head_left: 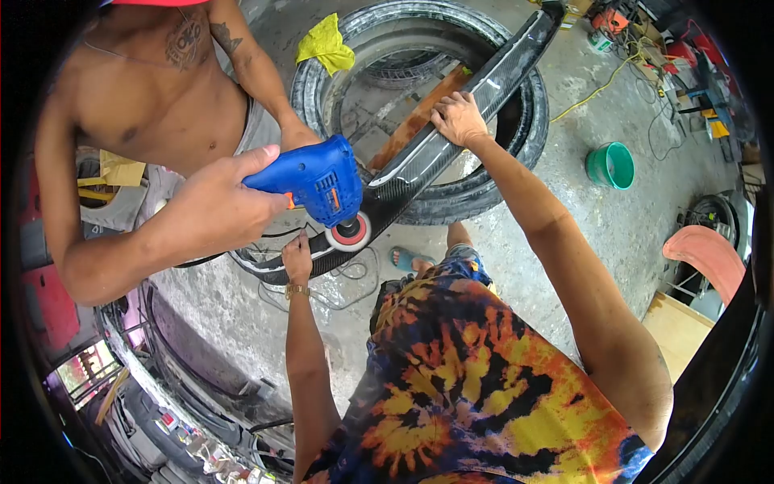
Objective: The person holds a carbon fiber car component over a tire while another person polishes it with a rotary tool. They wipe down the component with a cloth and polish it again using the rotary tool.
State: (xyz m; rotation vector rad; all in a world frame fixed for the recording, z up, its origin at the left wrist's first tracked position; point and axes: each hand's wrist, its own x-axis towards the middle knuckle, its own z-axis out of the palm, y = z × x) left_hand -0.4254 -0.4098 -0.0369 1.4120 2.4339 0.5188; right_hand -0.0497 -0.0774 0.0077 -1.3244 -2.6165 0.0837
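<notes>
A long black panel (423,165) is laid slantwise across the big tire (451,202). One end is stuck out past the near left edge of the tire, and the other past its far right edge. Open room is seen on the grey floor (605,234) to the right of the tire, where a green bucket (610,166) is set well apart from it. On the left of the tire, the room is filled by a co-worker.

The fingers of the right hand (458,118) are bent and clamped over the panel, above the middle of the tire. The fingers of the left hand (297,258) are kept close together on the panel's near end, outside the tire; how tight they are cannot be told.

A blue power tool (322,181) is held by the co-worker's hand (234,198), at the tire's near left edge. Its round pad (350,233) is held at the panel, but whether they touch cannot be told.

The panel is covered in a small woven pattern, and it is made bright by shiny white streaks.
</notes>
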